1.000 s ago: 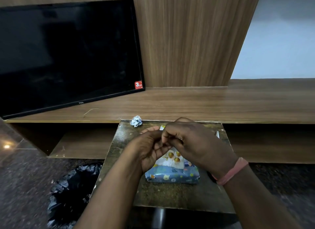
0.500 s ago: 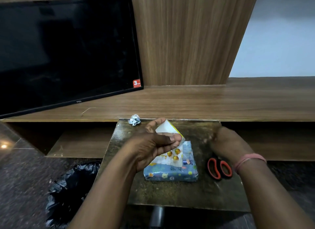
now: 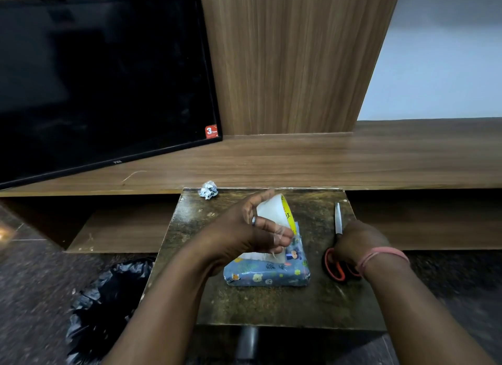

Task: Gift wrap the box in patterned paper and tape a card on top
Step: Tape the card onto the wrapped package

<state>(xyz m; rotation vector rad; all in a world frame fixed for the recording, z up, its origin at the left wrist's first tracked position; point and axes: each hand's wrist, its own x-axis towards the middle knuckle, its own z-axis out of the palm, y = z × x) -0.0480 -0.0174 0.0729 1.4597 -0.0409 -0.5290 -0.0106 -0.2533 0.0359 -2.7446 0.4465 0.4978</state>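
The left hand (image 3: 252, 237) hangs above the small, dark, scuffed square table (image 3: 271, 305), its grip narrow around a curled white card with a yellow printed edge (image 3: 274, 213): the card sits between the thumb and the fingers, one of which wears a dark ring. A strip of clear tape (image 3: 279, 232) clings to the fingertips, just below the card. Directly beneath this grip lies the flat box wrapped in blue paper patterned with small flowers and animals (image 3: 267, 273), resting on the table with its near side facing the camera.

To the right of that grip, well apart from the box, the right hand (image 3: 358, 245) is down on the table, a pink band at its wrist. Its curled fingers are closed around the orange-handled scissors (image 3: 337, 245), whose silver blades point away from the person, past the knuckles.

Beyond the left grip, at the far left corner of the table, sits a crumpled ball of whitish paper (image 3: 208, 190).
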